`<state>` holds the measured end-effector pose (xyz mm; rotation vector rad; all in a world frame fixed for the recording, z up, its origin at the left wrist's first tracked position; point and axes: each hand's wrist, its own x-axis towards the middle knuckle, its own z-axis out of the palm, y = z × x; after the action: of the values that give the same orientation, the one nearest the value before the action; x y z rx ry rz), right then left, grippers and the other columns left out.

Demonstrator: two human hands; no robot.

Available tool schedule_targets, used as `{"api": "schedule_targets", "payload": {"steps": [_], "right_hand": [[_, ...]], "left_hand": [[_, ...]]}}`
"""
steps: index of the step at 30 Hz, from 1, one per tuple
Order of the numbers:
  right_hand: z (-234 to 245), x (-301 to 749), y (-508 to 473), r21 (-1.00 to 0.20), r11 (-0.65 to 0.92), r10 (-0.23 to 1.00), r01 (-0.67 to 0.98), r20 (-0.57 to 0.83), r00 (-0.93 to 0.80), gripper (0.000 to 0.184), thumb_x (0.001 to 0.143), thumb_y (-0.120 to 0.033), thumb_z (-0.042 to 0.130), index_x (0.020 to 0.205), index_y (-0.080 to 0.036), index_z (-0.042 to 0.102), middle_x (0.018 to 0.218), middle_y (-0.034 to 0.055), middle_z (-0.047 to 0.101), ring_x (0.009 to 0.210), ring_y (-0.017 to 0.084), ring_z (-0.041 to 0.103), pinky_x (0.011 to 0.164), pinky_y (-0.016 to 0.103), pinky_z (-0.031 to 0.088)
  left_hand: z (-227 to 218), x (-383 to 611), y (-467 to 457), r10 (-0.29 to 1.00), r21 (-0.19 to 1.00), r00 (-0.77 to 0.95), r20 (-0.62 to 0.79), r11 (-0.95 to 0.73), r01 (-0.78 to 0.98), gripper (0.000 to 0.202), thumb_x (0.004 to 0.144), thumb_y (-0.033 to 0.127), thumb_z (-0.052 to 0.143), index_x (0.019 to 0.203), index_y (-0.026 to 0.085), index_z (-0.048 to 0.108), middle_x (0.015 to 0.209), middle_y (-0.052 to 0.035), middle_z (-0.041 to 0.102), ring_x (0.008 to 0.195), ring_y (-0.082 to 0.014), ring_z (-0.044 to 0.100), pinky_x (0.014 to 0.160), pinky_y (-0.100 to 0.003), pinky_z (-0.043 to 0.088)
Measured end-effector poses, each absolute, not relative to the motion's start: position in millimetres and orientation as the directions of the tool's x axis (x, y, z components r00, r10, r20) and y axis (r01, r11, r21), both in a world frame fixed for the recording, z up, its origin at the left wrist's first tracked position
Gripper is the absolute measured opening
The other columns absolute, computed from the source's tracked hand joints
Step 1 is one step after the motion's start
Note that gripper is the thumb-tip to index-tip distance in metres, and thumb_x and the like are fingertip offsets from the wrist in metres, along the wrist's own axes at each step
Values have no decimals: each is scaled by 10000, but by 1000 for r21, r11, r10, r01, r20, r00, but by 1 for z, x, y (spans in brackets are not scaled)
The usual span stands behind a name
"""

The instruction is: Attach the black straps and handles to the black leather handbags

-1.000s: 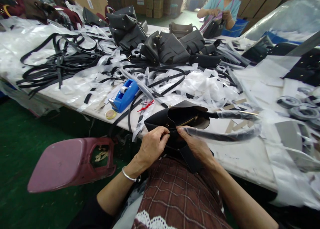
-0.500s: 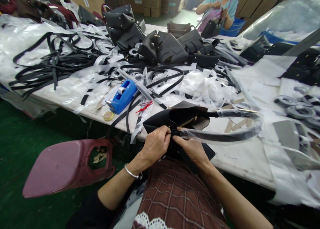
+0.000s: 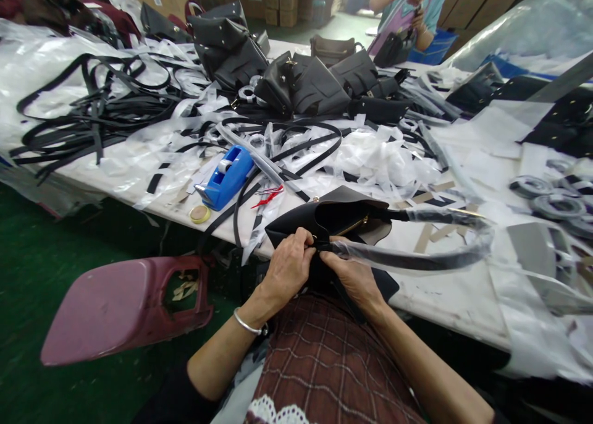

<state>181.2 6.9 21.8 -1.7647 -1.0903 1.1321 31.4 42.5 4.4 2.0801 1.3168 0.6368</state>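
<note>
A black handbag [image 3: 296, 220] lies at the table's front edge against my body, its mouth gaping to the right and a gold zip showing inside. Its handle [image 3: 417, 258], wrapped in clear plastic film, loops out to the right over the table. My left hand [image 3: 291, 264] is closed in a pinch at the bag's near side, where the handle's end meets it. Close beside it, my right hand [image 3: 354, 275] grips the near end of the handle from below. The small part between my fingertips is hidden.
A blue tape dispenser [image 3: 228, 178], a yellow tape roll [image 3: 199, 214] and a red-handled tool [image 3: 269, 196] lie left of the bag. Black straps [image 3: 97, 118] and more black handbags [image 3: 315, 87] cover the table behind. A pink stool [image 3: 106, 306] stands at left; a co-worker [image 3: 403, 16] handles a bag opposite.
My left fingers have shifted slightly at the handle's end, the index finger lifting a little. The handle loop has swung slightly to the right. Both hands stay at the same spot on the bag.
</note>
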Motion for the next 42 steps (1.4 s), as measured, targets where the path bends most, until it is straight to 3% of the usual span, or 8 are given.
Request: {"api": "schedule_targets", "payload": {"steps": [9,22,26,30,33,36,39,42], "right_hand": [[16,174,15,-933,-260,938,249,-182,295,216,695,-347,624,853,-201,641,760,11,665,721,207,608,703,324,491],[-2,189,8,-939,-293,944,182,-254,209,141,779,-346,642,833,-217,629,756,-33,623,735,176,563,696,289,433],[10,189,9,-964,-255,964,76,-247,95,199,783,-338,685,923,-200,655,841,-9,648,809,183,579,755,297,453],[13,191,7,-972,-177,982,-153,-164,-90,327,759,-277,719,1067,-199,642,1037,29,673,958,198,606,894,335,467],[10,189,4,-969,-174,974,-173,-144,-176,359,755,-256,714,1103,-210,635,1065,24,674,963,196,617,898,345,485],[14,194,2,-988,-151,957,27,-153,-245,218,758,-211,683,975,-199,680,975,7,697,898,190,632,835,321,511],[30,218,-5,-968,-107,948,227,-168,-270,242,776,-223,675,1015,-211,712,1027,23,717,949,214,646,867,333,512],[43,256,-15,-940,-206,954,272,-255,-159,268,782,-346,706,1001,-193,728,967,56,737,890,232,674,811,348,539]], "left_hand": [[2,34,43,927,606,363,91,-341,719,84,903,162,521,952,210,472,848,-14,633,793,-204,627,753,-344,469],[3,36,39,926,563,354,127,-361,743,116,850,186,576,931,211,498,805,-7,627,766,-203,634,731,-331,486],[14,32,37,849,506,397,348,-527,683,199,854,105,518,1041,175,534,1061,-105,645,1019,-258,601,889,-420,478],[35,28,45,665,502,611,430,-739,450,500,813,20,475,1282,194,470,1373,-99,545,1390,-259,366,1164,-509,261],[45,26,50,582,536,733,351,-767,352,485,809,70,534,1275,200,490,1276,-71,619,1367,-234,417,1216,-525,140],[40,24,53,561,459,743,364,-802,381,235,879,145,549,1102,211,581,1069,-39,688,1277,-235,518,1209,-562,115],[24,18,57,536,354,676,506,-843,404,86,928,148,500,941,197,569,864,-21,675,1235,-238,554,1188,-559,193],[10,8,66,549,390,529,648,-835,388,97,941,154,460,886,198,526,780,-22,629,1199,-248,575,1125,-522,345]]}}
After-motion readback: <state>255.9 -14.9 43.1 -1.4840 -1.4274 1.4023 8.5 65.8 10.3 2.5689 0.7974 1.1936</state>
